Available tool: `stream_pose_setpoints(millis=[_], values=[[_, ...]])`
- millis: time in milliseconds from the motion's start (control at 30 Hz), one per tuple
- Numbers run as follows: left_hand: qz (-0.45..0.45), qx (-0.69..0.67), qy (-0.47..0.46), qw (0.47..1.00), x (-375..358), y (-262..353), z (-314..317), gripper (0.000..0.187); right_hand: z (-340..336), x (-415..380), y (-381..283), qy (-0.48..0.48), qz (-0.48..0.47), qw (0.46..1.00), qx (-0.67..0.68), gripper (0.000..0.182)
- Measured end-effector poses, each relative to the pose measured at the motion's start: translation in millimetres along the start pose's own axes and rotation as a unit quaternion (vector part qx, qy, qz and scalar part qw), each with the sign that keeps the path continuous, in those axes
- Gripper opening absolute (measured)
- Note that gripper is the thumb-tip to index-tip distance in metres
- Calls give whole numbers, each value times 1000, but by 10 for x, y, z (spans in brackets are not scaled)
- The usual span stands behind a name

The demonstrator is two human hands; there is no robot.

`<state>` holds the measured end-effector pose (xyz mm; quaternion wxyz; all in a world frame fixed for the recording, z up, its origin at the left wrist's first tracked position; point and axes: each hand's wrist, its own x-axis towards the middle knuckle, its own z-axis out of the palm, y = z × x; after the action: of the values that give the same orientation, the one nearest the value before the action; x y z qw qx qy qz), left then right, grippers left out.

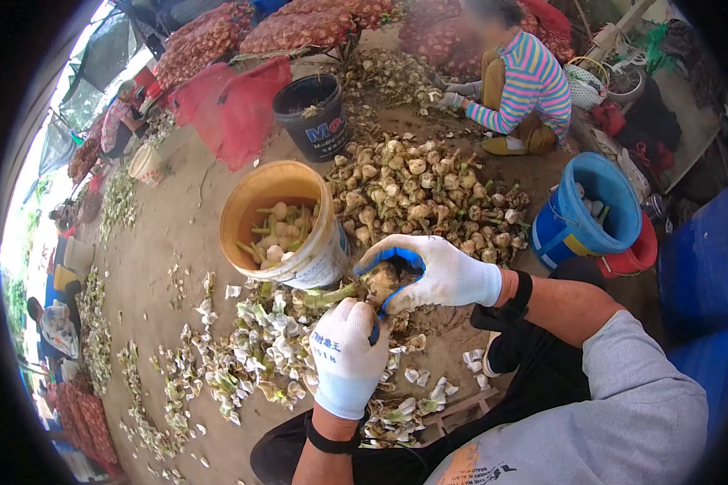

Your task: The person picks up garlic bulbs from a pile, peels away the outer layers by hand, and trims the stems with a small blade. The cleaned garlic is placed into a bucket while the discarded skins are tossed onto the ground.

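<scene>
A garlic bulb (379, 283) with brown, dirty skin and a green stem is between my two gloved hands. My right hand (433, 275), in a white glove with blue on the finger side, curls round the bulb from the right. Just below it, my left hand (346, 343) is closed at the bulb's lower left side; its fingertips are partly hidden. Behind my hands lies a large pile of unpeeled garlic (421, 190). To the left stands a yellowish bucket (233, 222) holding pale, peeled bulbs with green stems (283, 230).
Peeled skins (243, 356) litter the ground in front. A blue bucket (546, 234) with some bulbs and a red bucket (639, 246) stand at the right. A black bucket (311, 133) is behind. A co-worker in a striped top (534, 81) sits beyond the pile.
</scene>
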<state>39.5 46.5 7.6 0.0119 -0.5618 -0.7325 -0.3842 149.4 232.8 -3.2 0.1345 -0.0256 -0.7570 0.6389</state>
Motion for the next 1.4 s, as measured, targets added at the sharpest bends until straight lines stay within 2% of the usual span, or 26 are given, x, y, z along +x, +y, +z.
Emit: stream_pose_setpoints(millis=[33, 67, 167, 233, 267, 300, 333, 367, 400, 433, 467, 500, 633, 733, 800, 833, 900, 1067, 1133, 1167, 1233, 1333, 1400], values=[[3, 13, 4, 1000, 3, 16, -16, 25, 1, 2, 13, 1, 21, 997, 74, 58], [4, 13, 4, 1000, 3, 23, -34, 25, 3, 12, 19, 1, 20, 997, 74, 58], [14, 61, 34, 997, -27, 43, -101, 31, -33, 51, 92, 61, 61, 980, 181, 57], [-13, 53, 48, 997, -40, 50, -160, 32, -111, 57, 130, 68, 80, 983, 149, 57], [-72, 33, 50, 996, -67, 39, -154, 32, -113, 52, 106, 69, 77, 984, 147, 57], [-73, 34, 52, 995, -52, 13, -132, 32, -86, 39, 70, 63, 61, 989, 119, 60], [-199, -129, 59, 970, -21, -5, -109, 33, -52, 30, 47, 55, 48, 993, 91, 62], [-317, -285, 64, 902, -7, -16, -95, 36, -23, 26, 33, 50, 50, 993, 93, 62], [-273, -337, 74, 898, -18, -159, 10, 39, 1, 21, 17, 43, 40, 997, 42, 62], [-312, -416, 95, 849, -33, -231, 94, 42, 20, 14, 11, 38, 29, 999, -11, 61], [-329, -434, 86, 834, -38, -254, 111, 42, 69, 1, 35, 45, -9, 997, -59, 59], [-346, -453, 79, 818, -50, -267, 118, 43, 92, -2, 42, 42, -9, 997, -58, 59], [-368, -446, 64, 813, -17, -270, 123, 37, 123, -5, 68, 29, -36, 994, -102, 59], [-382, -483, 53, 786, -5, -242, 89, 29, 110, -10, 96, 27, -53, 988, -140, 58], [-363, -483, 61, 794, 9, -216, 85, 23, 111, -1, 81, 31, 19, 999, -5, 56], [-364, -482, 59, 794, 5, -221, 89, 23, 113, 0, 109, 32, 19, 999, -4, 56], [-358, -474, 59, 802, 5, -229, 98, 23, 105, 14, 169, 34, 55, 994, 84, 57], [-379, -480, 82, 787, 2, -218, 95, 24, 174, 8, 104, 33, 58, 991, 119, 58], [-391, -488, 92, 775, -4, -226, 99, 25, 176, -5, 6, 27, 120, 978, 168, 54], [-382, -482, 97, 783, -19, -251, 101, 26, 173, -9, 30, 28, 120, 978, 169, 54], [-371, -475, 101, 791, -35, -263, 72, 27, 170, -6, 140, 10, 191, 906, 378, 50], [-378, -419, 65, 823, -58, -255, 30, 28, 165, -11, 210, 6, 201, 892, 406, 57], [-325, -457, 99, 822, -63, -281, 72, 27, 146, -18, 228, 2, 203, 891, 407, 59]])
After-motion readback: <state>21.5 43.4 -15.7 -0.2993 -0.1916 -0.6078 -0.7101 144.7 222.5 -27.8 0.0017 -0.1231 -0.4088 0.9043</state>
